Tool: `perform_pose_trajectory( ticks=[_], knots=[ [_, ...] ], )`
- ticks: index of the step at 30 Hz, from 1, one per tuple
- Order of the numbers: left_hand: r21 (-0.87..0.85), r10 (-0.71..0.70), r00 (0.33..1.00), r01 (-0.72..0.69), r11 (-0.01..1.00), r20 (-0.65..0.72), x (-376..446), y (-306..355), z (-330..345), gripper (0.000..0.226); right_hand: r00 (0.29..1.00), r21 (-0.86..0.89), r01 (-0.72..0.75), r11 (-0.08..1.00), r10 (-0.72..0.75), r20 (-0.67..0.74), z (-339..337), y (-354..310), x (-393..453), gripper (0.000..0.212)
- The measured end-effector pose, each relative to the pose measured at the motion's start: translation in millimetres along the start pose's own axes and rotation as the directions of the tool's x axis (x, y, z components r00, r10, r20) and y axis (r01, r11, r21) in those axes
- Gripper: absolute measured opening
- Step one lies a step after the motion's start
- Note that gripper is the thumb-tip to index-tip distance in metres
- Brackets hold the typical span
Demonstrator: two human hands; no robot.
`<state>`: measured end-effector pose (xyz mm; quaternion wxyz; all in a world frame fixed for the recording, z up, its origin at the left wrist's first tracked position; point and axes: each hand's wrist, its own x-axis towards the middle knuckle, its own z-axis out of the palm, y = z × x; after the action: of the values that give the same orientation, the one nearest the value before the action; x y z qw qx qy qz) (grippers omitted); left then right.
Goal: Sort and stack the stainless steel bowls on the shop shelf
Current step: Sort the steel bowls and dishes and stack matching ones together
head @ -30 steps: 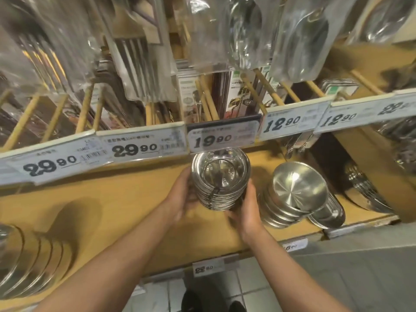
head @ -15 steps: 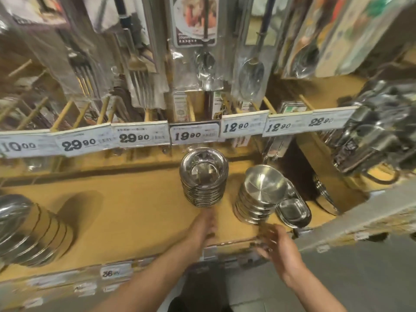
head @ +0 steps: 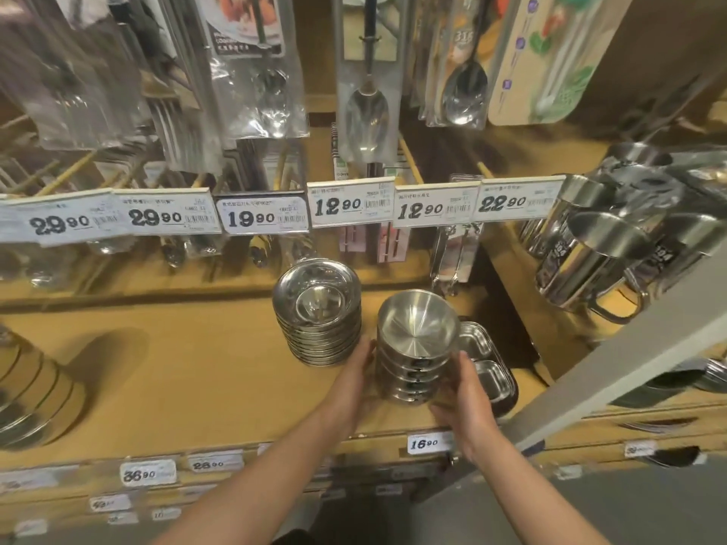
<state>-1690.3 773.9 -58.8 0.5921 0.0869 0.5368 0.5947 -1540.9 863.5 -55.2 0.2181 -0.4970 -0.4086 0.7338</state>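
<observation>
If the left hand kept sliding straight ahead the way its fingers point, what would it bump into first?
Probably the stack of shallow steel dishes. The left hand points up and away along the shelf, between that stack and the stack of deeper bowls it touches. Depth is hard to judge, so it might slip between them.

A mirror-glossy metal finish is shown by the shallow bowl stack point(head: 318, 314) at centre; a duller, brushed metal sheen is seen on the deeper bowl stack point(head: 415, 344) beside it. The shelf board point(head: 177, 371) appears as matt, wood-toned material. Shiny clear plastic wraps the hanging spoons point(head: 368, 112); the price labels point(head: 263, 216) look like matt paper.
</observation>
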Motion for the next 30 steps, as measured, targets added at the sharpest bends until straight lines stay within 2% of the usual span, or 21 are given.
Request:
perform_pose_trajectory(
  ticks=[7, 13, 15, 22, 27, 30],
  knots=[
    [-0.075, 0.048, 0.999, -0.05, 0.996, -0.021, 11.4, -5.0, 8.9, 0.031, 0.992, 0.061, 0.031, 0.998, -0.038, 0.117, 1.1, -2.3, 11.6, 0.064],
    [-0.011, 0.061, 0.998, -0.061, 0.998, -0.022, 3.1, -7.4, 3.5, 0.035, 0.99, 0.038, 0.066, 0.997, -0.071, 0.12, -0.2, 2.8, 1.5, 0.077],
    [0.001, 0.057, 0.998, -0.057, 0.998, -0.024, -2.5, -10.1, -1.0, 0.034, 0.99, 0.03, 0.076, 0.997, -0.079, 0.12, 1.8, 6.0, -3.0, 0.073],
    [0.018, 0.047, 0.999, -0.047, 0.999, -0.022, -37.9, -9.5, -17.6, 0.034, 0.991, 0.0, 0.038, 0.999, -0.038, 0.126, 20.8, 18.2, -20.3, 0.033],
    [-0.003, 0.065, 0.991, -0.066, 0.998, -0.114, -69.5, -1.4, -44.0, 0.04, 0.991, -0.033, -0.032, 0.999, 0.036, 0.13, 56.3, 27.4, -37.2, 0.031],
    [0.009, 0.084, 0.981, -0.083, 0.996, -0.176, -88.3, 4.0, -68.2, 0.042, 0.984, -0.073, -0.045, 0.996, 0.057, 0.17, 82.5, 36.1, -45.8, 0.037]
  ],
)
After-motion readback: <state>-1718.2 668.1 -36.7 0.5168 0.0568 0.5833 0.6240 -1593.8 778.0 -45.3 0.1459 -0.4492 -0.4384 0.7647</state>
